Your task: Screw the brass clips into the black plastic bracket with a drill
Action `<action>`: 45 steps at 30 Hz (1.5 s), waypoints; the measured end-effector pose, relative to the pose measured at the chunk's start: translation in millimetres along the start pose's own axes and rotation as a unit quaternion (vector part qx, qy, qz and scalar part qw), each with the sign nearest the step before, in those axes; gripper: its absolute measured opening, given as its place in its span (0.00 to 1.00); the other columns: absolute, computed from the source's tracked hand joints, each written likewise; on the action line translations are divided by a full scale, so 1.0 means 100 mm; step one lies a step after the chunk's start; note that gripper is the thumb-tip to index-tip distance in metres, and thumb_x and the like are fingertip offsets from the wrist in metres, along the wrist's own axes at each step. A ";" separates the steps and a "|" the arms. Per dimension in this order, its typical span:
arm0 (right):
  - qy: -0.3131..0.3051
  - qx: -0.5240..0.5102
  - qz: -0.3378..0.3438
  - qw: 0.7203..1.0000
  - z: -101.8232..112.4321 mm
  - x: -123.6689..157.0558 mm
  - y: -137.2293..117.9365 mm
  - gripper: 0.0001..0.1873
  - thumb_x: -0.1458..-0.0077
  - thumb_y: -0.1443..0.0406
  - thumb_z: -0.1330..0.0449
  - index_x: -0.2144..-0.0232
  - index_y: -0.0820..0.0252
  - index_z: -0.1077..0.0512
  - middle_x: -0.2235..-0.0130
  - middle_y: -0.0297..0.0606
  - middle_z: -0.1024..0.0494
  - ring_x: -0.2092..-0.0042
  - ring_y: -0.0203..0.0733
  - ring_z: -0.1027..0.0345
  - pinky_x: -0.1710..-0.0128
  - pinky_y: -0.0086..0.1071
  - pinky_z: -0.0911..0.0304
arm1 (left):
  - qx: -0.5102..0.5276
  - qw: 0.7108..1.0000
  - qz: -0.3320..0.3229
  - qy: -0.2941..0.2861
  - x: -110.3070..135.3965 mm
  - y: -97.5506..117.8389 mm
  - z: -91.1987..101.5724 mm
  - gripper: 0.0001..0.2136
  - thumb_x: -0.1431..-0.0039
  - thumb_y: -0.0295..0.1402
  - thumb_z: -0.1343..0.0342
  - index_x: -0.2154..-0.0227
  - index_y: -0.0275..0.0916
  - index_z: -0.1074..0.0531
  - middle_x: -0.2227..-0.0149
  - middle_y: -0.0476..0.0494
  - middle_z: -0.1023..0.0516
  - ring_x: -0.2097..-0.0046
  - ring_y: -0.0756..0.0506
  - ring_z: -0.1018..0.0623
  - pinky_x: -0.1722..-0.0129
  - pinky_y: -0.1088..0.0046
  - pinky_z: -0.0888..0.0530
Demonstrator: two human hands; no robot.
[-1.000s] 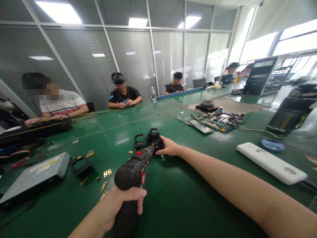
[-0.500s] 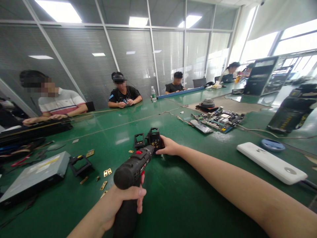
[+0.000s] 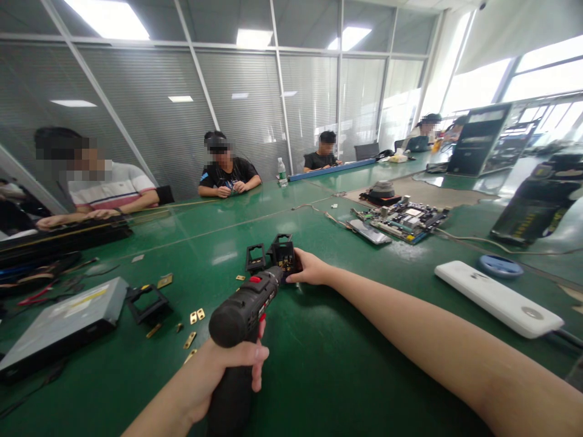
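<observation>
My left hand is wrapped round the grip of a black cordless drill with red switches. The drill's chuck points away from me, at a black plastic housing with brass-coloured parts inside. Where the bit meets it is too small to make out. My right hand grips the right side of this housing, its fingertips partly hidden behind it. Just left of the housing stands a similar black frame. Several small brass plates lie left of the drill, near another black frame.
A metal disc drive and cables lie at the left. To the right are a circuit board, a white power bank and a blue round lid. A computer case stands farther back. Several people sit across the green table.
The camera view has shifted very slightly. Both hands, the drill and the black housing hold the same positions.
</observation>
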State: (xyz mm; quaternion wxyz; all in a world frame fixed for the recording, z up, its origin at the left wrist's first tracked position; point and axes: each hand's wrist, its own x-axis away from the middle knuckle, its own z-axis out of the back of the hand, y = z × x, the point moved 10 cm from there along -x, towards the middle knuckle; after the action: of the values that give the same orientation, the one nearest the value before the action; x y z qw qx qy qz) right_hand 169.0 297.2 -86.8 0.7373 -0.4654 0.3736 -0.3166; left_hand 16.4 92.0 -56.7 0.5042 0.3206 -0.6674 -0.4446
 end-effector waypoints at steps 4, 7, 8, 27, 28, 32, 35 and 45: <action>-0.003 -0.002 0.003 1.000 -0.01 -0.01 0.00 0.22 0.33 0.58 0.37 0.41 0.60 0.30 0.42 0.46 0.25 0.46 0.51 0.26 0.46 0.51 0.27 | -0.001 1.000 -0.007 0.003 -0.01 0.00 0.01 0.18 0.58 0.39 0.27 0.65 0.38 0.23 0.79 0.47 0.22 0.77 0.44 0.25 0.69 0.66 0.27; -0.002 -0.001 0.004 1.000 -0.01 -0.01 0.01 0.22 0.33 0.58 0.37 0.41 0.60 0.30 0.42 0.46 0.25 0.46 0.51 0.26 0.46 0.51 0.27 | -0.003 1.000 -0.004 0.003 -0.02 -0.01 0.02 0.17 0.58 0.39 0.27 0.67 0.38 0.23 0.79 0.46 0.23 0.77 0.44 0.25 0.69 0.66 0.27; -0.001 0.000 0.004 1.000 0.00 -0.01 0.02 0.22 0.33 0.58 0.37 0.41 0.60 0.30 0.42 0.46 0.25 0.46 0.51 0.26 0.46 0.51 0.27 | -0.004 1.000 -0.001 0.002 -0.02 -0.02 0.02 0.17 0.58 0.39 0.27 0.68 0.38 0.24 0.80 0.46 0.23 0.77 0.44 0.25 0.69 0.66 0.27; 0.000 -0.001 0.008 1.000 0.00 0.01 -0.04 0.22 0.33 0.58 0.37 0.41 0.60 0.30 0.42 0.46 0.25 0.45 0.51 0.26 0.46 0.51 0.27 | 0.014 1.000 0.013 0.003 -0.03 -0.08 0.05 0.19 0.57 0.38 0.27 0.63 0.38 0.23 0.79 0.47 0.23 0.76 0.44 0.25 0.70 0.67 0.31; -0.001 -0.001 0.007 1.000 0.00 0.01 -0.04 0.22 0.33 0.58 0.37 0.41 0.60 0.30 0.42 0.46 0.25 0.45 0.51 0.26 0.46 0.51 0.27 | 0.009 1.000 0.009 0.000 -0.03 -0.07 0.04 0.19 0.56 0.38 0.27 0.62 0.38 0.23 0.79 0.47 0.23 0.76 0.44 0.25 0.70 0.67 0.31; 0.001 0.003 0.006 1.000 0.01 0.00 -0.01 0.22 0.33 0.58 0.37 0.41 0.60 0.30 0.42 0.46 0.25 0.46 0.51 0.26 0.47 0.50 0.26 | 0.002 1.000 0.000 -0.001 -0.02 -0.03 0.03 0.18 0.57 0.38 0.28 0.63 0.37 0.23 0.79 0.48 0.23 0.76 0.44 0.25 0.69 0.66 0.29; 0.002 0.004 0.009 1.000 0.01 0.00 0.01 0.22 0.33 0.58 0.37 0.41 0.60 0.30 0.42 0.46 0.26 0.45 0.51 0.27 0.46 0.51 0.27 | 0.010 1.000 0.002 -0.003 -0.02 -0.03 0.02 0.18 0.57 0.37 0.27 0.64 0.37 0.23 0.79 0.48 0.23 0.77 0.45 0.25 0.69 0.66 0.29; -0.002 0.001 0.015 1.000 0.00 -0.01 0.01 0.22 0.33 0.58 0.37 0.41 0.60 0.30 0.42 0.46 0.25 0.45 0.51 0.26 0.46 0.51 0.27 | -0.004 1.000 0.002 0.003 0.00 0.00 0.00 0.18 0.57 0.38 0.27 0.65 0.37 0.23 0.79 0.47 0.23 0.76 0.44 0.25 0.69 0.66 0.29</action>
State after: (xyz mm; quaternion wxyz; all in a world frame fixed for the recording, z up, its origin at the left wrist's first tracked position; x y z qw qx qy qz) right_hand 168.6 298.1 -87.0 0.7434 -0.4596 0.3783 -0.3050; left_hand 16.6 91.8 -56.4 0.5081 0.3183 -0.6648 -0.4456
